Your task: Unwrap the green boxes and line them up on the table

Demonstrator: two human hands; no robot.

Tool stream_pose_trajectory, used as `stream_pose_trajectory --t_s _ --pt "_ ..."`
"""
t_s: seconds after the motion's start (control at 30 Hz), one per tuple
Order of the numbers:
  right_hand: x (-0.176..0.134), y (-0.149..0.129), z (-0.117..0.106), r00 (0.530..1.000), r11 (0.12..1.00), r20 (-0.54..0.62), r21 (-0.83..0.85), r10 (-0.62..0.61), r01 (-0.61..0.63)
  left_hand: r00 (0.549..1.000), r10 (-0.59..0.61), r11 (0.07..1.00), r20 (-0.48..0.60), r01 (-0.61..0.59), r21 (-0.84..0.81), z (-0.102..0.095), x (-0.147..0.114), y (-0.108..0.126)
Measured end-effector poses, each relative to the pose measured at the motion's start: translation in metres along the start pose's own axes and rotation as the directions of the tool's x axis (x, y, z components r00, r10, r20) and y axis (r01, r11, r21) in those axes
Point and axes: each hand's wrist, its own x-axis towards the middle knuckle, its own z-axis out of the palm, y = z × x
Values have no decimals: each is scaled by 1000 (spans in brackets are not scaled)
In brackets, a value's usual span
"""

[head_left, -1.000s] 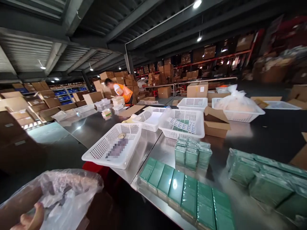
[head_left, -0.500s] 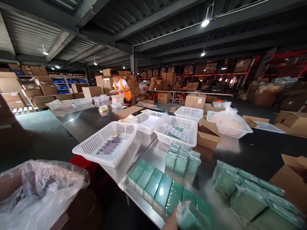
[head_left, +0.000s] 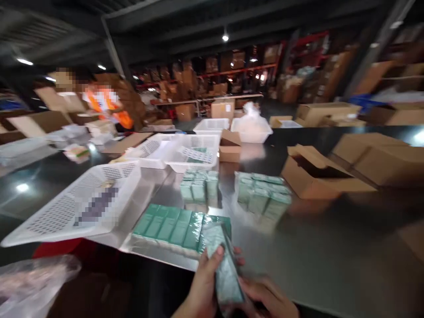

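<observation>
left hand (head_left: 202,287) cut off below, green box (head_left: 225,269) motion-blurred

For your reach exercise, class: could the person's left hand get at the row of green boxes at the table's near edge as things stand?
Probably yes, once freed: the left hand grips a wrapped green box together with the right hand, and the row of green boxes lies just beyond with nothing between.

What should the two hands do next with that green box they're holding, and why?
Probably set it down at the open right end of the row of flat green boxes. Both the left hand and right hand grip one shiny plastic-wrapped green box just in front of that row on the shiny metal table, so it likely belongs there.
</observation>
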Motion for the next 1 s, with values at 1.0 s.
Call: stream_pose_trajectory --t_s 1.0 --pt "45 44 -16 738 654 -20 478 675 -586 916 -267 907 299 133 400 -47 -7 -41"
